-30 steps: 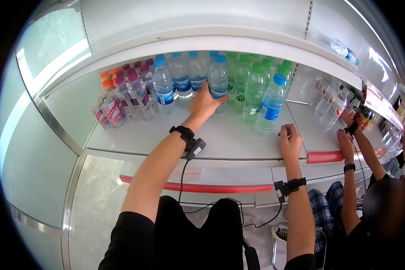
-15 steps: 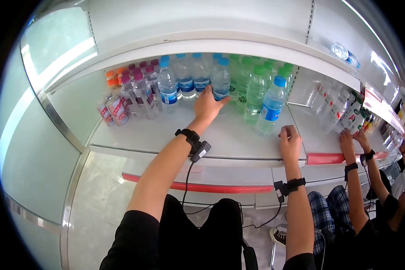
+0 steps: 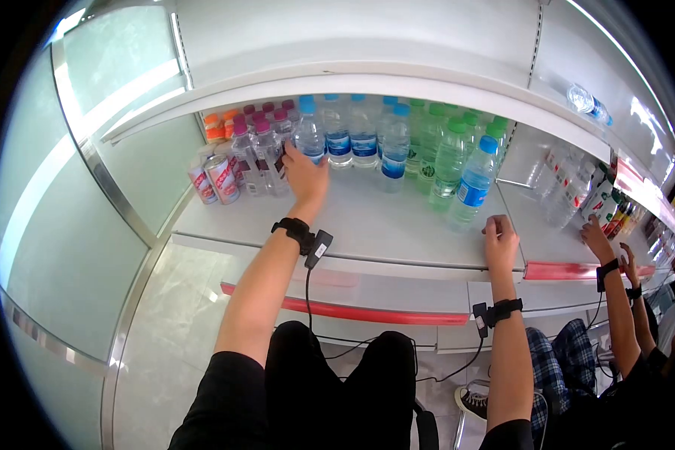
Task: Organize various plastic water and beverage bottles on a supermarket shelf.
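My left hand (image 3: 305, 178) is at the lower part of a clear water bottle (image 3: 308, 135) with a blue cap, its thumb on the right side and fingers on the left. The hand hides the bottle's base. Just left stand clear bottles with purple caps (image 3: 266, 154). A blue-capped bottle (image 3: 394, 146) stands forward of its row. My right hand (image 3: 501, 238) rests at the shelf's front edge, fingers loosely curled with nothing visible in them. Beyond it stand a blue-labelled bottle (image 3: 475, 184) and green bottles (image 3: 448, 161).
Cans (image 3: 221, 180) and orange-capped bottles (image 3: 214, 126) stand at the left end. An upper shelf (image 3: 352, 75) overhangs the bottles. On the right, a co-worker's hands (image 3: 597, 240) are by other bottles (image 3: 574, 187). Cables hang from my wrist straps.
My left hand has moved left from the forward blue-capped bottle to another one beside the purple caps. My right hand stays at the shelf edge. The view has shifted slightly.
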